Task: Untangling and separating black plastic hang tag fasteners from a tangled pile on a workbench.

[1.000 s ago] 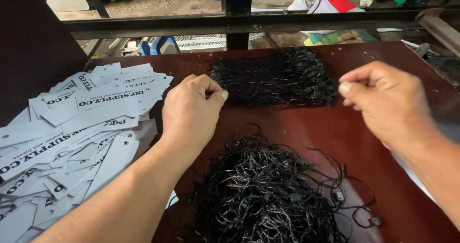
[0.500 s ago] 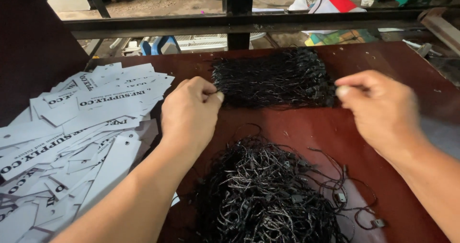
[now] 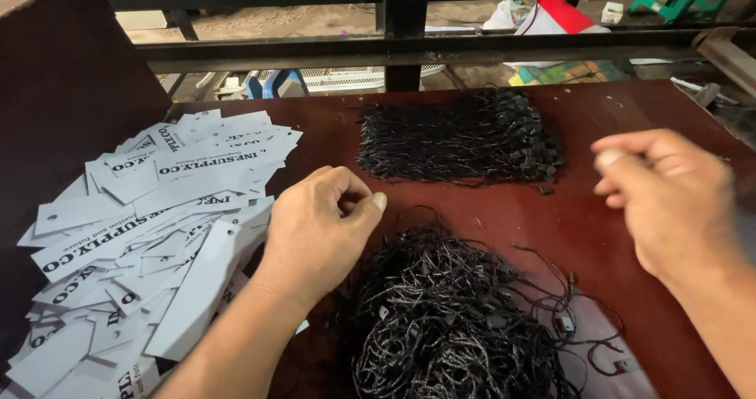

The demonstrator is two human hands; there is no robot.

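Head view: the left hand (image 3: 319,230) is held over the dark red table (image 3: 630,123), its fingers curled in and thumb pressed to forefinger as in a pinch; whether a cord is caught there cannot be told, since nothing is plainly seen between the tips. The right hand (image 3: 669,198) is raised at the right side, blurred, its fingers likewise bunched with the thumb tip against them (what it holds, if anything, is not shown).

Two heaps of black cord are seen. The loose tangle of cords (image 3: 449,320) lies just below and to the right of the left hand, nearly under its knuckles, and is reached more readily by that hand than by the right, which stands well apart. The neat bundle of cords (image 3: 461,135) lies farther off, beyond both hands, its strands laid side to side so that its long axis runs left to right across the table, with small clasps gathered at its right end.

A spread of white printed paper tags (image 3: 150,234) is heaped to the left of the left forearm.
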